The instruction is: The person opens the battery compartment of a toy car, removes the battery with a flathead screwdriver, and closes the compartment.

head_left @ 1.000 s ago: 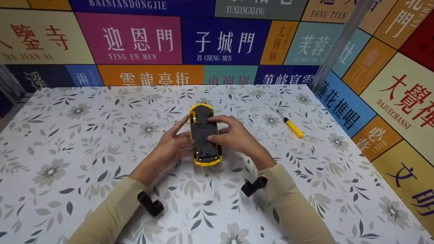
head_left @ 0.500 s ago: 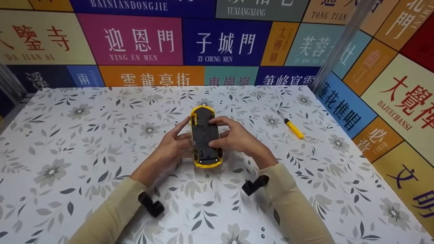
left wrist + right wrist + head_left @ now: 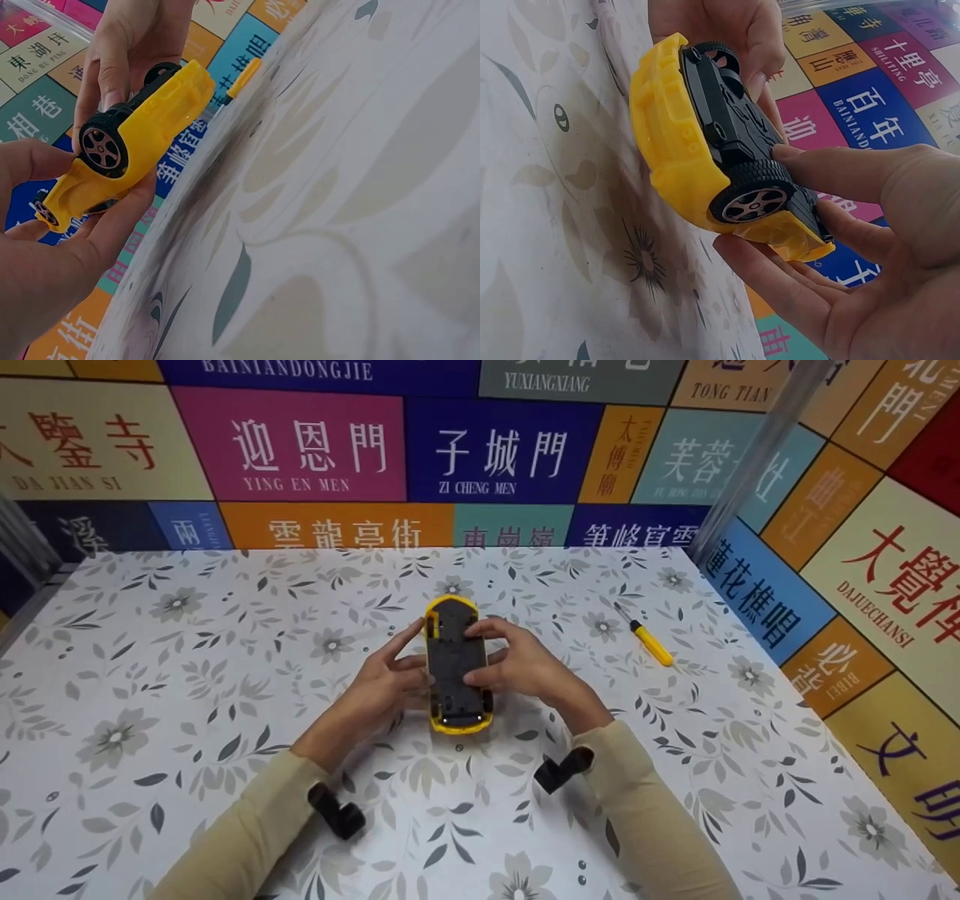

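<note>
Around the toy car — curled fingers

A small booth-like workspace: a floral-patterned surface stands against walls of multicoloured panels printed with Chinese characters and romanised names, meeting at a shiny corner post.

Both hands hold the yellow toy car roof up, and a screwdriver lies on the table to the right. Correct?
Not quite: the head view shows the yellow toy car upside down, its black underside facing up. The rest holds: left hand and right hand grip it, and the screwdriver lies on the table to the right.
</note>
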`<state>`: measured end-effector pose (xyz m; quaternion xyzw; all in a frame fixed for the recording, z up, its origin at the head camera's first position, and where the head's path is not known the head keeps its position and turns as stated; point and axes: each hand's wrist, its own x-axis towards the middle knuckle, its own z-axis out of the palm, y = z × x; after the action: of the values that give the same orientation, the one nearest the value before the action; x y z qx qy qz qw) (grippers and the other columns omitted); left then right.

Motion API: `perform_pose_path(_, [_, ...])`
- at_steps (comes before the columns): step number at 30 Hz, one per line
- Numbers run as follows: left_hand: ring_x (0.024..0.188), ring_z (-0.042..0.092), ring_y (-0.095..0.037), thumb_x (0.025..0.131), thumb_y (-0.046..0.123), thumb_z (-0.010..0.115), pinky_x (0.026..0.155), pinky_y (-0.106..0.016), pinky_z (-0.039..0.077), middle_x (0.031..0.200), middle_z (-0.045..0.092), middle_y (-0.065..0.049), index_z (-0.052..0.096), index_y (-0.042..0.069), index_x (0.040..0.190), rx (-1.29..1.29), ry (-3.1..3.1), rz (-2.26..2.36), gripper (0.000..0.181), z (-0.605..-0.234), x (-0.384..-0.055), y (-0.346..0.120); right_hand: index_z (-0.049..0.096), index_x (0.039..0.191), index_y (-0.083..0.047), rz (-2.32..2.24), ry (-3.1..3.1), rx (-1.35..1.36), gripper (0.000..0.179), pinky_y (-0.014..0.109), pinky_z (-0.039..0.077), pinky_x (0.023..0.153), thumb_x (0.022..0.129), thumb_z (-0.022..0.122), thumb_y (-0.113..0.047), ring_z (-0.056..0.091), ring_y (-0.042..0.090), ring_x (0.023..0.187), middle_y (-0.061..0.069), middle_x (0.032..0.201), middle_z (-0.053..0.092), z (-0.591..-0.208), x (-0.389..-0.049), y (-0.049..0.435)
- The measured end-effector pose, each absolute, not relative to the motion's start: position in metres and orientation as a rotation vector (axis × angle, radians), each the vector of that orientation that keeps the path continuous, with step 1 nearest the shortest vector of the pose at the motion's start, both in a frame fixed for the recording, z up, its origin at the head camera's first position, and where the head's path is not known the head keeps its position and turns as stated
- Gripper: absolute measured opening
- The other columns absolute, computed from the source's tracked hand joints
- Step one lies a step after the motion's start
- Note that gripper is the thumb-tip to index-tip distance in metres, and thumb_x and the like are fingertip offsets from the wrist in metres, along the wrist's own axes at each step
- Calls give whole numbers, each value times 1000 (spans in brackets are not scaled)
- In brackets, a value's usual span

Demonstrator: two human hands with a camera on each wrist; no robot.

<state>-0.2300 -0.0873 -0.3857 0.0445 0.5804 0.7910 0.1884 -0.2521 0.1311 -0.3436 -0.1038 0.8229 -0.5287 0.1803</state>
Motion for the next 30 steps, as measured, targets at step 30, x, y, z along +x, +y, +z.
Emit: perform_pose_path(30, [99,69,-27,84,-17,47,81,-41,61,138,54,-20,22,34,159,68,1571,2263,94,-389,-228,-84,62,121,-14,-1399,2640,-421,33,48,48,108,91,73,-9,47,36,138,12,141,47,-334,-240,130])
